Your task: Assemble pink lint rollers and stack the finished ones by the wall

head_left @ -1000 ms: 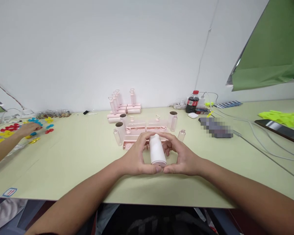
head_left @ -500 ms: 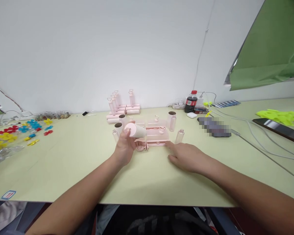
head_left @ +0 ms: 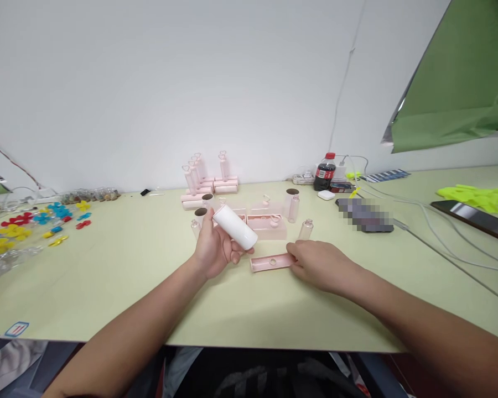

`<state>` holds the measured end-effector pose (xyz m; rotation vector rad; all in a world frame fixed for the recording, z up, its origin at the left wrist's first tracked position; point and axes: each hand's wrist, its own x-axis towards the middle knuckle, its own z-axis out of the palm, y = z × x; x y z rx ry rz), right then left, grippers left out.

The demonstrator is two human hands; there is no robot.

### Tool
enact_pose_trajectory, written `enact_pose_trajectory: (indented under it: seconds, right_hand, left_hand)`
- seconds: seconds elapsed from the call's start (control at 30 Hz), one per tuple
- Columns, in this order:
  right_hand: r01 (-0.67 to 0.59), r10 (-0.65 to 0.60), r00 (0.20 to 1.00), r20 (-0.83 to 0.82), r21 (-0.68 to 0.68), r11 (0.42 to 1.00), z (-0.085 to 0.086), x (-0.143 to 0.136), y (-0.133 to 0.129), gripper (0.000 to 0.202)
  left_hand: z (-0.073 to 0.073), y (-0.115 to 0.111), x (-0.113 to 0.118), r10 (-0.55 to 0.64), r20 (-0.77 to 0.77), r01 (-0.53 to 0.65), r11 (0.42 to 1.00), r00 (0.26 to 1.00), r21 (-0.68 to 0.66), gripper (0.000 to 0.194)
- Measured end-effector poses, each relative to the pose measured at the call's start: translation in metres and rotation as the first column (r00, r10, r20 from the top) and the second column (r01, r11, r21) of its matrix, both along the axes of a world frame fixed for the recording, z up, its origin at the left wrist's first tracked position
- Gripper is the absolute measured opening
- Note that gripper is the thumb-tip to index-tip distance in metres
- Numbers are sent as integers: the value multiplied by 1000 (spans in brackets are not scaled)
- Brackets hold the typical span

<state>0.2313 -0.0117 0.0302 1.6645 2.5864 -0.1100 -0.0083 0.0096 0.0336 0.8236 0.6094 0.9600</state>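
Observation:
A white roll [head_left: 235,228] lies tilted across the fingers of my left hand [head_left: 214,249], with the thumb at its upper end. My right hand [head_left: 317,264] pinches the right end of a pink trough-shaped shell [head_left: 269,262], its hollow side up and a small ring-like mark inside. Just behind the hands are pink open boxes [head_left: 267,228] holding small pink parts. Brown-rimmed tubes [head_left: 291,200] stand upright on both sides of the boxes. A clear pink cylinder [head_left: 305,230] is upright behind my right hand.
Pink rollers with heart-shaped loops [head_left: 191,181] are by the wall. A cola bottle [head_left: 324,172], a blurred item [head_left: 363,215], cables and a dark phone [head_left: 475,220] are on the right. Colourful flower-shaped pieces [head_left: 10,232] lie at the far left.
The roll has turned from end-on to lengthwise in my left hand. My right hand has taken hold of the pink shell, which is now in front of the boxes, nearer to me.

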Motion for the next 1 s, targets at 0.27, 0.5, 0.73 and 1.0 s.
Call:
enact_pose_trajectory:
  seconds: [0.27, 0.5, 0.73, 1.0]
  right_hand:
    - [-119, 117, 978, -175, 2, 993, -5, 0, -1, 13]
    - [-102, 72, 945, -320, -79, 992, -7, -4, 2, 24]
    - [-1, -39, 966, -256, -156, 988, -6, -6, -1, 38]
    - [-17, -56, 953, -296, -239, 971, -16, -6, 5, 27]
  left_hand:
    - [3, 5, -8, -183, -43, 176, 976, 982, -129, 85]
    - [1, 6, -8, -231, -114, 211, 964, 966, -163, 87]
    - [1, 6, -6, -212, -144, 189, 969, 966, -160, 88]
    - [-2, 7, -5, -241, -255, 206, 966, 936, -155, 91]
